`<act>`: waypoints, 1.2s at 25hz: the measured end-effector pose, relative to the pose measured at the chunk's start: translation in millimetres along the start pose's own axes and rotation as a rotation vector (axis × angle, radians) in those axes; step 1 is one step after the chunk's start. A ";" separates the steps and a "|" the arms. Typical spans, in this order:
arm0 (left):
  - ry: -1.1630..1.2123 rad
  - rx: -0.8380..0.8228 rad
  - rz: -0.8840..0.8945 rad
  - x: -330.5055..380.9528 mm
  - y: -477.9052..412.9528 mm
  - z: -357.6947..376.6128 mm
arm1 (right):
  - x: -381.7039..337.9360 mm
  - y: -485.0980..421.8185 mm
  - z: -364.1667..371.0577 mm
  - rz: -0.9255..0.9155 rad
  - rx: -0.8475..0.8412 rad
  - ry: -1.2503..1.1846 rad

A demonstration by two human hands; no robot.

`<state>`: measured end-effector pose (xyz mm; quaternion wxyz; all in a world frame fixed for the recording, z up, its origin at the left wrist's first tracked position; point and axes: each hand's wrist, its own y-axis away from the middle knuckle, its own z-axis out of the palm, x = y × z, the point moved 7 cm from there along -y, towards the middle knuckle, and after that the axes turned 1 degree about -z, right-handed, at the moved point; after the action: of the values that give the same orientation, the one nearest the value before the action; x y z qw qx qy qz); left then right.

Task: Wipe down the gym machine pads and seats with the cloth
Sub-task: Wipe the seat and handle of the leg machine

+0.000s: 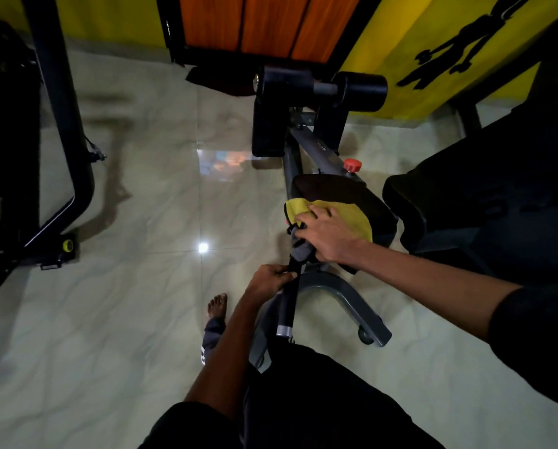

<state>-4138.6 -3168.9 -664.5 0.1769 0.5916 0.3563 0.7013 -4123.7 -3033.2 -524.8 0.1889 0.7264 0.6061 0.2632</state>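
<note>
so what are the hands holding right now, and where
The left hand grips the black bar near its upper end, just under the seat pad. The right hand holds nothing; it presses the yellow cloth flat.

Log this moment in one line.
phase: wiping seat | right hand: presses yellow cloth on seat | left hand: grips black bar

**Black top, grey trouser leg, one bare foot**

From where I stand, the person is dressed in a black top [319, 400] that hangs loose and dark in the dim light. The right sleeve [536, 338] and left sleeve [186, 422] are the same black. Each stops well up the arm, so the forearms run bare down to the right grip [329, 236] and left grip [267, 280]. Lower down a grey trouser leg [213, 335] shows, with a small white marking [203, 351] near the hem, too blurred to read. The foot [217, 307] beneath it is bare.
</note>
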 end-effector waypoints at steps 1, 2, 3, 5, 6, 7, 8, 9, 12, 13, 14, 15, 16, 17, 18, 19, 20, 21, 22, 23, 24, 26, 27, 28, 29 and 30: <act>-0.003 0.007 -0.007 1.2 1.0 -0.3 | 7.9 -0.1 0.1 0.029 0.012 -0.067; -0.011 0.007 -0.011 1.6 0.6 -0.6 | 15.8 -1.3 -0.8 0.067 0.018 -0.140; -0.025 -0.001 -0.013 2.9 0.2 -0.7 | 23.6 -4.4 -1.7 0.114 0.019 -0.217; -0.082 -0.032 -0.030 7.0 0.0 1.0 | 35.5 -15.1 -1.5 0.196 0.024 -0.329; -0.118 -0.036 -0.032 10.0 -0.7 1.9 | 40.2 -23.0 -1.2 0.228 0.021 -0.371; -0.164 -0.025 -0.021 14.8 -2.1 2.7 | 46.4 -31.5 0.5 0.262 0.015 -0.424; -0.208 -0.004 0.000 20.1 -4.0 3.4 | 54.8 -39.2 2.7 0.301 0.004 -0.486; -0.246 0.020 0.023 27.0 -3.8 5.0 | 64.3 -44.3 4.7 0.337 -0.007 -0.537; -0.266 0.103 0.064 48.2 -4.2 10.1 | 91.6 -40.6 15.3 0.427 0.000 -0.654; -0.238 0.124 0.064 53.3 -3.1 10.3 | 96.8 -32.1 20.6 0.455 0.023 -0.676; -0.205 0.143 0.068 56.3 -3.4 10.6 | 101.9 -20.8 27.1 0.493 0.056 -0.685; -0.170 0.156 0.074 61.0 -2.2 11.4 | 107.4 -8.1 35.0 0.542 0.096 -0.681; -0.132 0.173 0.078 66.2 -2.1 11.7 | 113.7 2.0 40.3 0.587 0.136 -0.673; -0.093 0.194 0.085 71.9 -1.4 11.6 | 120.6 5.2 43.3 0.615 0.173 -0.667; -0.059 0.218 0.091 78.2 -2.0 11.7 | 127.9 3.1 44.0 0.635 0.201 -0.672; -0.033 0.237 0.093 85.1 -3.8 13.6 | 137.4 -4.1 45.7 0.653 0.218 -0.691; -0.022 0.252 0.097 92.2 -5.4 16.4 | 145.4 -10.9 45.8 0.673 0.224 -0.718; -0.016 0.260 0.102 98.9 -6.5 19.4 | 151.4 -15.8 45.6 0.686 0.225 -0.742; -0.017 0.271 0.103 104.6 -8.7 21.7 | 154.1 -18.2 45.9 0.680 0.219 -0.757; -0.020 0.284 0.097 108.8 -11.8 23.2 | 153.3 -16.3 47.5 0.658 0.200 -0.760; -0.017 0.299 0.087 112.1 -16.8 25.3 | 151.4 -10.6 51.9 0.630 0.184 -0.744; -0.018 0.346 0.078 117.8 -26.6 24.7 | 142.5 9.7 58.9 0.591 0.228 -0.668; -0.044 0.372 0.081 122.5 -30.4 26.2 | 141.6 23.3 64.1 0.585 0.276 -0.648; -0.076 0.403 0.082 126.5 -32.4 27.2 | 144.0 33.6 69.0 0.580 0.324 -0.636; -0.100 0.431 0.081 129.6 -31.9 26.8 | 151.6 38.7 75.8 0.591 0.355 -0.630; -0.116 0.445 0.078 130.2 -31.8 26.1 | 163.0 40.7 79.5 0.613 0.362 -0.647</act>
<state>-4150.1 -3052.4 -594.2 0.0353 0.6684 0.4683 0.5768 -4022.7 -2877.8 -538.5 0.1522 0.9375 0.3100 -0.0426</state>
